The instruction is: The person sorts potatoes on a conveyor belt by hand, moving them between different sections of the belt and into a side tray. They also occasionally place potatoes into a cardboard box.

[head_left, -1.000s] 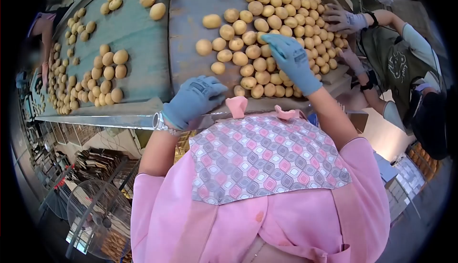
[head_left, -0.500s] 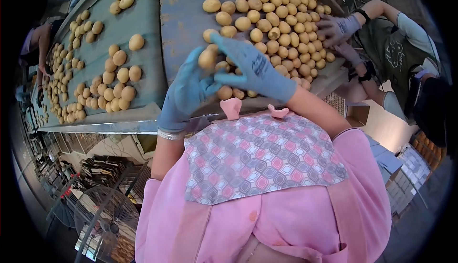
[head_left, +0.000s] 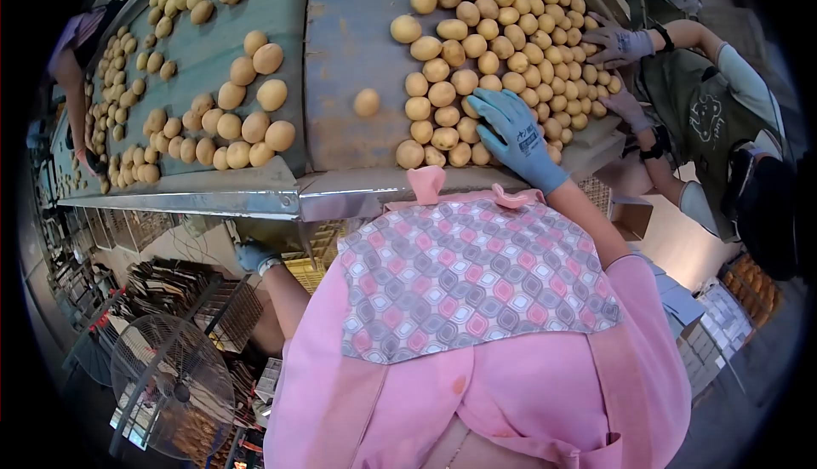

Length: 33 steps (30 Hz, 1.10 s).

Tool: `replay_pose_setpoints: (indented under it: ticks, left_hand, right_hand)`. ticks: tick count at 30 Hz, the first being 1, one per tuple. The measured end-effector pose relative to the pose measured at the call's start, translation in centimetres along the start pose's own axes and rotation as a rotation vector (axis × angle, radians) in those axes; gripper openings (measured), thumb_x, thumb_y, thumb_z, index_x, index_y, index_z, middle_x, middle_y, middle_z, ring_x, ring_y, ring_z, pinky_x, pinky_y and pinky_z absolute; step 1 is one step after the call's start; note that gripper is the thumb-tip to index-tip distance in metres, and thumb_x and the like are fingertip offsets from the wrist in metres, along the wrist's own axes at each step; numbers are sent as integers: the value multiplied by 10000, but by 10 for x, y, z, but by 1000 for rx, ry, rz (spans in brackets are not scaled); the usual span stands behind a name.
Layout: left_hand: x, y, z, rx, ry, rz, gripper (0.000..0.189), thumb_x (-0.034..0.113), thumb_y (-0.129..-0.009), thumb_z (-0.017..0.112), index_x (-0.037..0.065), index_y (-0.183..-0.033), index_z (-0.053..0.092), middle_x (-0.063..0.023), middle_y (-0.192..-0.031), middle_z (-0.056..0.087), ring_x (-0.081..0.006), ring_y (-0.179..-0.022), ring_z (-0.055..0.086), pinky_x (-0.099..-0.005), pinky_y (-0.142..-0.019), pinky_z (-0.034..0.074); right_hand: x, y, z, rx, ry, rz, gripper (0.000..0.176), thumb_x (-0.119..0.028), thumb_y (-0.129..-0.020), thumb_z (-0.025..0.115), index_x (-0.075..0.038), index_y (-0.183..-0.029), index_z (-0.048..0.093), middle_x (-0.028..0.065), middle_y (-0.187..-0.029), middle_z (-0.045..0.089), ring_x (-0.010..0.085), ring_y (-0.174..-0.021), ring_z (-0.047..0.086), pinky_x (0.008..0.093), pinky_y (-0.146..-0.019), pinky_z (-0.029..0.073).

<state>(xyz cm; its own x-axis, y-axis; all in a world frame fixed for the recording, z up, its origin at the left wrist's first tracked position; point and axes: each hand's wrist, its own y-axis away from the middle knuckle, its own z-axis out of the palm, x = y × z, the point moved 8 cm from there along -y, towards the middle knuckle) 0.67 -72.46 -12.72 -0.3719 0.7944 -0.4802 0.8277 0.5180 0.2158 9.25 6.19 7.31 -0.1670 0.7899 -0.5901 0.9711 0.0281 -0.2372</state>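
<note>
My right hand (head_left: pixel 515 135), in a blue glove, lies over the near part of a mass of round yellow-brown potatoes (head_left: pixel 488 62). Its fingers are outstretched and touch the potatoes, gripping none. Below the table's front edge, at the left, is my left hand (head_left: pixel 253 256), also blue-gloved. It is close to a yellow crate (head_left: pixel 317 252); its fingers are too small and partly hidden to show whether they hold anything. A single potato (head_left: pixel 366 102) sits apart on the worn sorting surface (head_left: pixel 345 60).
A metal edge (head_left: pixel 255 203) runs along the table's front. Left of the surface, a green belt (head_left: pixel 247 18) carries more potatoes. Opposite at right, a person's gloved hand (head_left: pixel 617 45) rests at the pile. Another person's arm (head_left: pixel 75 116) reaches in at far left. A fan (head_left: pixel 174 384) stands below.
My left hand has moved off the table, down and left; the potato between my hands is no longer visible there. My right hand has shifted right and flattened onto the pile.
</note>
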Motion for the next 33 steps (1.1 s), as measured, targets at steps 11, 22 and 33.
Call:
replay_pose_setpoints:
  ticks: [11, 22, 33]
  left_hand:
    - [27, 78, -314, 739, 1706, 37, 607, 246, -1075, 615, -50, -1555, 392, -238, -1525, 484, -319, -1271, 569, -424, -1095, 487]
    - [205, 209, -492, 618, 1330, 777, 470, 164, -1028, 649, -34, -1445, 559, -225, -1495, 530, -351, -1375, 505, -458, -1173, 391]
    - [224, 226, -494, 794, 1209, 663, 502, 117, -946, 692, 48, -1437, 614, -215, -1519, 510, -451, -1444, 436, -540, -1194, 369]
  right_hand:
    - [-57, -23, 3, -175, 111, -433, 509, -172, -928, 709, -86, -1426, 647, 143, -1431, 640, 323, -1332, 600, 460, -1154, 449]
    - [-13, -98, 24, 72, 495, -101, 279, -188, -943, 636, -120, -1211, 670, 43, -1050, 690, 214, -849, 678, 373, -722, 521]
    - [-10, -104, 3, -37, 11, 55, 473, -186, -919, 778, -47, -1359, 672, 143, -1202, 696, 304, -1017, 664, 429, -888, 544]
